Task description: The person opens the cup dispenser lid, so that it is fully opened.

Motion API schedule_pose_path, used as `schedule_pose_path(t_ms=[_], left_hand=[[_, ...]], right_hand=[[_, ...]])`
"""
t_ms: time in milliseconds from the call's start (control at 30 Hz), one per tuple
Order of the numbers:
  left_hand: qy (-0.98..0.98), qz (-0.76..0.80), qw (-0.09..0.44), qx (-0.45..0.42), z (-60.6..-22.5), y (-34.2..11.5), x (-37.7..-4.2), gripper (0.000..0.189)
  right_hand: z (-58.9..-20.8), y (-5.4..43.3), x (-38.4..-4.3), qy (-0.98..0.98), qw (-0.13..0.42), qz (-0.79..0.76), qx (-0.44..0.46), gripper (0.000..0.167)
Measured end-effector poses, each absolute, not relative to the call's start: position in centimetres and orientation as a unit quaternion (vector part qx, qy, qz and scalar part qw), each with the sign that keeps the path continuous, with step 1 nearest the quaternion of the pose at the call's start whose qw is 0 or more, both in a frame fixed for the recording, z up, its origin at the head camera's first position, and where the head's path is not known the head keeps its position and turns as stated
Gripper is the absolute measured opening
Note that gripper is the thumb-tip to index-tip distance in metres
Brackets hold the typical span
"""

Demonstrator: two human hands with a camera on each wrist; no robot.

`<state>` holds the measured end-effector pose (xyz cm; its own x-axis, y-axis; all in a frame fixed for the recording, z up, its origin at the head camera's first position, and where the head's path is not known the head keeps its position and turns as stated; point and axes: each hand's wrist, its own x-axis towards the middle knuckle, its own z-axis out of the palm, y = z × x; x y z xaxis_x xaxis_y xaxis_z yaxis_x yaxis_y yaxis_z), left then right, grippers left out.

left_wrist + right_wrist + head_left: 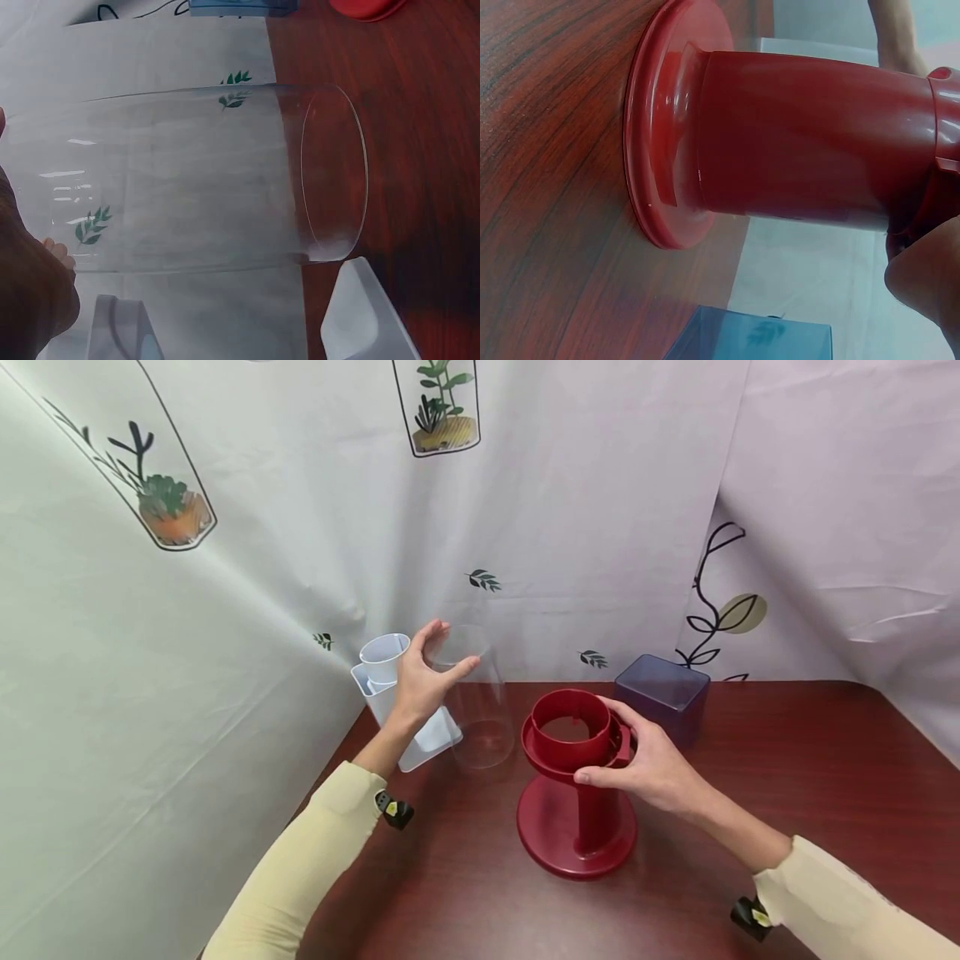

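A tall clear plastic cylinder (480, 714) is at the middle left of the head view, close to the fabric wall. My left hand (420, 683) grips it near its top rim, thumb on one side and fingers on the other. In the left wrist view the cylinder (195, 180) looks see-through and holds nothing visible. Right of it, a red plastic stand (596, 814) with an open ring on top and a round base is upright on the table. My right hand (654, 764) holds its ring from the right side, the thumb in front.
A translucent blue-purple box (666, 693) stands behind my right hand. Left of the cylinder are a pale plastic holder (431, 735) and a pale cup (384, 658). Printed fabric (585, 527) hangs behind the dark red wooden table (795, 760).
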<state>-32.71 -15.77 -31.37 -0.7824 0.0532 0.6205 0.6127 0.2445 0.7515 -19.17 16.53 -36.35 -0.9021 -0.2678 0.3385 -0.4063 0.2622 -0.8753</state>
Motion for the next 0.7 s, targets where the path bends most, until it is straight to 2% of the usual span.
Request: schedule_pose_path(t_ms=[367, 700], left_hand=[[-0.757, -0.578, 0.230, -0.199, -30.8, -14.9, -29.8, 0.083], [-0.757, -0.575, 0.241, -0.195, -33.7, -15.7, -32.3, 0.087]], right_hand=[[-36.4, 16.6, -19.1, -0.789, 0.062, 0.572, 0.214, 0.087], [-36.5, 16.5, -19.1, -0.785, 0.057, 0.580, 0.209, 0.089]])
